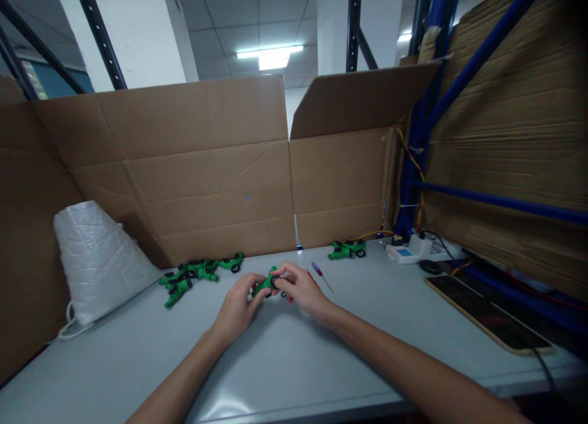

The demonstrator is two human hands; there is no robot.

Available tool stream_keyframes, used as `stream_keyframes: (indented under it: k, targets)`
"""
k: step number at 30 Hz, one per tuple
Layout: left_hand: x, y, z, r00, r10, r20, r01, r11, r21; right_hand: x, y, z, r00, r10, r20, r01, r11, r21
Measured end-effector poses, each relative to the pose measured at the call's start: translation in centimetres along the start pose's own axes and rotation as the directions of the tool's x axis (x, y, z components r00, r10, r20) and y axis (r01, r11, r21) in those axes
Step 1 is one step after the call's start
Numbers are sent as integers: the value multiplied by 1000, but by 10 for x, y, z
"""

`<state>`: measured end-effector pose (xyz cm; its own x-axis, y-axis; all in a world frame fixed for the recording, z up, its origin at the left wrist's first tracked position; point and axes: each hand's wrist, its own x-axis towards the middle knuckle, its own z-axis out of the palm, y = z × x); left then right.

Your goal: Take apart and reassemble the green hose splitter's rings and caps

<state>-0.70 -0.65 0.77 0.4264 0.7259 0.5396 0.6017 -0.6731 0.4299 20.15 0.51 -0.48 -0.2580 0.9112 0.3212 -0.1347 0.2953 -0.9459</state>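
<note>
Above the middle of the table, my left hand [237, 306] grips a small green toy vehicle [263, 285] with black wheels, fingers and thumb closed around its left side. My right hand [301, 287] pinches the same toy at a black wheel on its right side. Part of the toy is hidden behind my fingers. Something red shows beside and under my right hand, mostly covered, so its kind cannot be made out. Just beyond that hand a screwdriver [323, 278] lies on the table, its shaft pointing toward me and to the right.
Several similar green toys [197, 271] lie piled at the back left, with more green toys [348, 250] at the back right. A white bag [98, 261] stands at left. A phone [489, 314] and a power strip [402, 252] lie at right. Cardboard walls [211, 173] surround the table [294, 369].
</note>
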Motion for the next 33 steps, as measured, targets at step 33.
stream_keyframes:
  k: [33]
  targets:
    - [2, -1, 1, 995, -86, -48, 88, 995, 51, 2, 13, 5, 995, 74, 72, -74, 997, 3]
